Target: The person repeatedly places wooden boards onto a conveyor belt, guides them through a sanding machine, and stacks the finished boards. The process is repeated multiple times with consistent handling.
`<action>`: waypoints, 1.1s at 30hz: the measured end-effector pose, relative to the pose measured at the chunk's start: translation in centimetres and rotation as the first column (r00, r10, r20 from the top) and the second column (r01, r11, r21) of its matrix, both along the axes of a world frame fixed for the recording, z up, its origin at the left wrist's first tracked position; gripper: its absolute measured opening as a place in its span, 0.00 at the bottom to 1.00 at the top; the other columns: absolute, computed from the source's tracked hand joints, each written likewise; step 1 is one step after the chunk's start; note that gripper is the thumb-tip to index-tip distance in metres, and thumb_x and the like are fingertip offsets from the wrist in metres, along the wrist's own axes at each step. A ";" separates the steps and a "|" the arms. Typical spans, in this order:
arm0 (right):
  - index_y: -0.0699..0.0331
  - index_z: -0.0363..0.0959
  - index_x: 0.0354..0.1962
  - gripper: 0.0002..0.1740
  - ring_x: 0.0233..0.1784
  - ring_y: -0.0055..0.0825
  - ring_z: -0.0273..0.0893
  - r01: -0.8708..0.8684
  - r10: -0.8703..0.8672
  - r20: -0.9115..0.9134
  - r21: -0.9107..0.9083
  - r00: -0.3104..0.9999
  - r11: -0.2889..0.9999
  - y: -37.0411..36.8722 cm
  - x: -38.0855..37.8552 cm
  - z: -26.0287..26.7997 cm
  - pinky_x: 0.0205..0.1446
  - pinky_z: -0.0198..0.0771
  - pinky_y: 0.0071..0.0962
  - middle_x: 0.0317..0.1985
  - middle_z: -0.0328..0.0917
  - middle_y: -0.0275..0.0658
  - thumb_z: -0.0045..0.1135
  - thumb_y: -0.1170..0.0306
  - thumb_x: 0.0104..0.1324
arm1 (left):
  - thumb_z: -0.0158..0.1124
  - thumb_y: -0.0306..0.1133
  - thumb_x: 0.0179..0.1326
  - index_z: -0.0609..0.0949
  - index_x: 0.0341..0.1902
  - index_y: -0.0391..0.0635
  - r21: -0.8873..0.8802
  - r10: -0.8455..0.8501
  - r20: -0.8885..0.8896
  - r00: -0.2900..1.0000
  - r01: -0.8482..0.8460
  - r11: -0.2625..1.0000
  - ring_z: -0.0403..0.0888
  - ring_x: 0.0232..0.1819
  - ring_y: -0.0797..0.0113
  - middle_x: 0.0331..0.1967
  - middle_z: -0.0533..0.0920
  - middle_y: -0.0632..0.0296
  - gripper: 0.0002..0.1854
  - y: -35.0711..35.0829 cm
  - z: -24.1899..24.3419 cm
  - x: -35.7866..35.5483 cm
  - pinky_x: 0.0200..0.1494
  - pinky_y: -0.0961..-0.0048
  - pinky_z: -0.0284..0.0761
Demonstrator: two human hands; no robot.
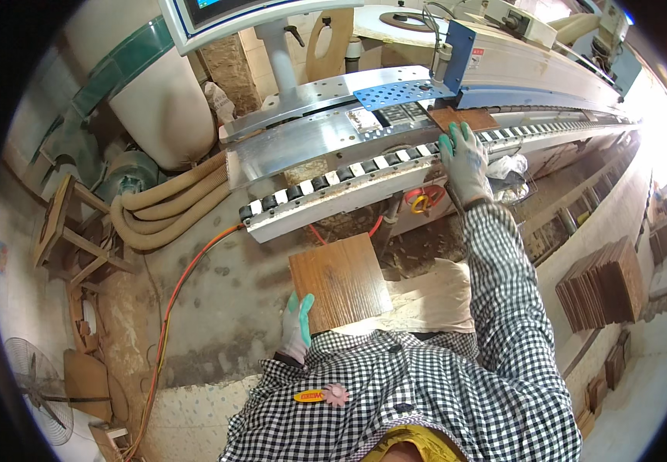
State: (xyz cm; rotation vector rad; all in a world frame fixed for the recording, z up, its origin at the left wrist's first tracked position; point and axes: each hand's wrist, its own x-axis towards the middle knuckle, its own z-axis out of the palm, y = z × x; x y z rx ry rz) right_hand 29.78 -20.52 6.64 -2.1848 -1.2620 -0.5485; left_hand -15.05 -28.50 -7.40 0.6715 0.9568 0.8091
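Observation:
My left hand (297, 329), in a grey glove with green fingertips, grips the near-left edge of a square wood-grain panel (339, 280) in front of my body. The panel is tilted, and part of the hand is hidden behind it. My right hand (467, 161), gloved alike, reaches forward with its fingers extended onto the near edge of a second brown panel (472, 119). That panel lies on the feed side of what looks like an edge-banding machine (535, 75), just behind the roller rail (339, 176). A blue perforated guard plate (394, 95) is beside it.
A screen (218, 8) stands on a post above the machine table (293, 147). Dust hoses (166, 216) and an orange air line (174, 294) run at left, near a floor fan (39, 390). Stacked brown panels (602, 286) stand at right. A wire basket (521, 193) hangs under the rail.

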 end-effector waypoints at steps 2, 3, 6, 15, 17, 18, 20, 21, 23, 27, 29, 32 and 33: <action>0.58 0.72 0.61 0.27 0.66 0.49 0.69 -0.109 0.111 -0.014 0.102 0.994 0.989 -2.3 -1.7 -1.4 0.69 0.61 0.48 0.66 0.69 0.49 0.47 0.51 0.73 | 0.63 0.38 0.67 0.69 0.66 0.43 0.027 -0.002 -0.002 1.000 0.002 1.000 0.82 0.53 0.58 0.56 0.79 0.54 0.27 0.2 -0.4 0.1 0.52 0.59 0.84; 0.59 0.72 0.60 0.25 0.60 0.48 0.74 -0.163 0.166 -0.030 0.091 0.986 0.982 -4.0 -3.3 -2.6 0.63 0.68 0.44 0.62 0.72 0.50 0.52 0.56 0.71 | 0.63 0.38 0.68 0.69 0.67 0.43 0.033 -0.007 0.018 1.000 0.007 0.999 0.82 0.54 0.58 0.57 0.79 0.54 0.27 0.3 -0.5 0.0 0.52 0.59 0.84; 0.68 0.78 0.50 0.18 0.44 0.41 0.83 -0.419 0.493 -0.338 0.269 0.802 0.867 -9.4 -8.6 -6.9 0.46 0.77 0.34 0.46 0.82 0.49 0.61 0.69 0.64 | 0.62 0.38 0.68 0.69 0.67 0.42 0.054 -0.046 0.016 0.999 0.045 0.998 0.82 0.54 0.58 0.58 0.78 0.53 0.27 0.4 -0.6 -0.1 0.53 0.59 0.84; 0.70 0.69 0.62 0.28 0.44 0.24 0.81 -0.641 -0.021 -0.965 0.159 -0.263 0.751 -17.9 -16.7 -14.4 0.49 0.78 0.25 0.50 0.81 0.41 0.58 0.59 0.72 | 0.62 0.40 0.69 0.67 0.69 0.40 0.047 -0.043 -0.074 0.996 0.047 0.998 0.81 0.55 0.59 0.59 0.77 0.53 0.29 0.3 0.8 0.3 0.54 0.61 0.82; 0.70 0.67 0.63 0.29 0.46 0.26 0.82 -0.554 0.000 -0.906 0.259 -0.423 0.791 -17.7 -17.0 -13.6 0.51 0.79 0.27 0.52 0.80 0.42 0.57 0.60 0.73 | 0.61 0.37 0.70 0.68 0.68 0.39 0.108 -0.014 -0.100 0.995 0.025 0.994 0.79 0.55 0.63 0.58 0.77 0.55 0.27 -0.1 1.9 0.9 0.55 0.66 0.81; 0.70 0.66 0.64 0.29 0.47 0.27 0.82 -0.498 0.061 -0.874 0.331 -0.482 0.802 -18.0 -16.8 -12.8 0.53 0.79 0.27 0.54 0.79 0.42 0.57 0.61 0.73 | 0.60 0.35 0.70 0.70 0.66 0.38 0.148 0.010 -0.128 0.992 0.009 0.989 0.79 0.54 0.66 0.57 0.77 0.56 0.25 -0.4 2.8 1.3 0.56 0.70 0.80; 0.70 0.64 0.65 0.28 0.51 0.32 0.82 -0.392 0.206 -0.777 0.504 -0.595 0.769 -18.0 -16.5 -11.0 0.55 0.80 0.31 0.59 0.75 0.44 0.54 0.63 0.74 | 0.59 0.33 0.71 0.71 0.65 0.37 0.233 0.032 -0.135 0.990 0.000 0.973 0.76 0.57 0.69 0.59 0.75 0.57 0.23 -0.6 4.9 2.1 0.59 0.74 0.76; 0.69 0.65 0.65 0.30 0.55 0.25 0.77 -0.448 0.211 -0.812 0.494 -0.545 0.745 -17.8 -15.9 -9.9 0.55 0.77 0.26 0.56 0.76 0.38 0.54 0.58 0.74 | 0.58 0.33 0.72 0.70 0.66 0.37 0.277 0.030 -0.115 0.993 0.003 0.961 0.73 0.60 0.69 0.62 0.72 0.57 0.23 -0.5 6.2 2.5 0.62 0.75 0.73; 0.69 0.62 0.66 0.31 0.54 0.25 0.78 -0.356 0.246 -0.744 0.547 -0.621 0.758 -16.8 -15.3 -8.1 0.53 0.79 0.25 0.58 0.76 0.39 0.54 0.58 0.74 | 0.56 0.32 0.73 0.68 0.69 0.38 0.377 0.023 -0.077 0.997 0.007 0.926 0.67 0.66 0.67 0.68 0.67 0.56 0.24 -0.2 8.6 3.5 0.67 0.73 0.67; 0.72 0.68 0.58 0.21 0.43 0.25 0.83 -0.281 0.378 -0.707 0.626 -0.598 0.727 -13.1 -13.4 -4.5 0.47 0.82 0.23 0.49 0.79 0.40 0.50 0.65 0.75 | 0.57 0.34 0.72 0.65 0.74 0.45 0.868 0.276 -0.413 0.868 0.283 0.408 0.58 0.74 0.55 0.75 0.59 0.50 0.29 2.2 12.6 4.9 0.75 0.57 0.55; 0.70 0.71 0.53 0.18 0.37 0.24 0.82 -0.404 0.532 -0.753 0.657 -0.386 0.637 -10.8 -12.6 -3.3 0.40 0.79 0.21 0.43 0.80 0.38 0.51 0.64 0.75 | 0.59 0.38 0.70 0.66 0.73 0.49 0.827 0.490 -0.534 0.689 0.546 0.134 0.55 0.76 0.49 0.76 0.58 0.49 0.30 3.7 13.9 5.1 0.76 0.48 0.48; 0.63 0.73 0.50 0.15 0.34 0.29 0.83 -0.149 0.355 -0.688 0.558 -0.632 0.816 -7.0 -11.7 -2.5 0.39 0.80 0.25 0.40 0.81 0.39 0.52 0.61 0.75 | 0.62 0.44 0.66 0.73 0.68 0.52 0.682 0.637 -0.593 0.494 0.728 0.071 0.55 0.76 0.48 0.74 0.63 0.54 0.28 6.5 14.6 5.5 0.75 0.42 0.42; 0.63 0.73 0.50 0.16 0.35 0.30 0.83 -0.107 0.374 -0.631 0.589 -0.680 0.801 -6.1 -11.7 -2.6 0.40 0.80 0.28 0.41 0.82 0.40 0.52 0.60 0.75 | 0.64 0.46 0.65 0.75 0.66 0.53 0.657 0.654 -0.606 0.453 0.749 0.091 0.56 0.75 0.49 0.73 0.65 0.57 0.27 7.5 14.7 5.8 0.75 0.41 0.41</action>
